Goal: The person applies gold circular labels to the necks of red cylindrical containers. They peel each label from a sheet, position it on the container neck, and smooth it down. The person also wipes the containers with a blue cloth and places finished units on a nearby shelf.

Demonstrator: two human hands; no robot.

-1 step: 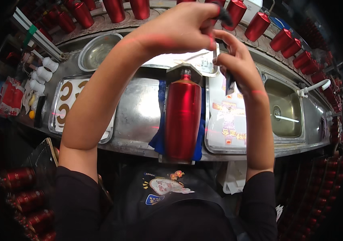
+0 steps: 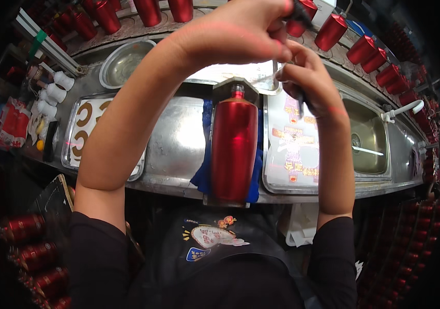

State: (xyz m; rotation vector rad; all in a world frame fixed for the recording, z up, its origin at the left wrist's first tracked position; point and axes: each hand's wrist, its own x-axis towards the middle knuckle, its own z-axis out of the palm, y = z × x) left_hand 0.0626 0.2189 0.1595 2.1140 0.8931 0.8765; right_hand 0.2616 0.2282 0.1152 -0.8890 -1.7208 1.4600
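A glossy red bottle (image 2: pixel 234 149) with a clear threaded neck lies in a holder over a blue cloth (image 2: pixel 205 172), its neck pointing away from me. Beyond it, my left hand (image 2: pixel 251 33) bends over to the right, fingers closed in a pinch; a black cover shows on one fingertip. My right hand (image 2: pixel 312 80) meets it at the fingertips, curled around a dark flat tool (image 2: pixel 302 98) that looks like a scraper. Whatever lies between the touching fingertips is too small to make out. Under the right forearm is a tray of printed decal sheets (image 2: pixel 287 149).
Red bottles (image 2: pixel 331 32) stand along the curved far conveyor. At left are a metal bowl (image 2: pixel 122 64), a tray with gold C-shaped decals (image 2: pixel 81 139) and white spools (image 2: pixel 55 95). A sink (image 2: pixel 367 136) with a white tap is at right. More red bottles (image 2: pixel 37 255) lie lower left.
Both hands have shifted slightly to the right, and the right hand is a little lower. The fingertips now overlap more closely. The bottle stays in its holder.
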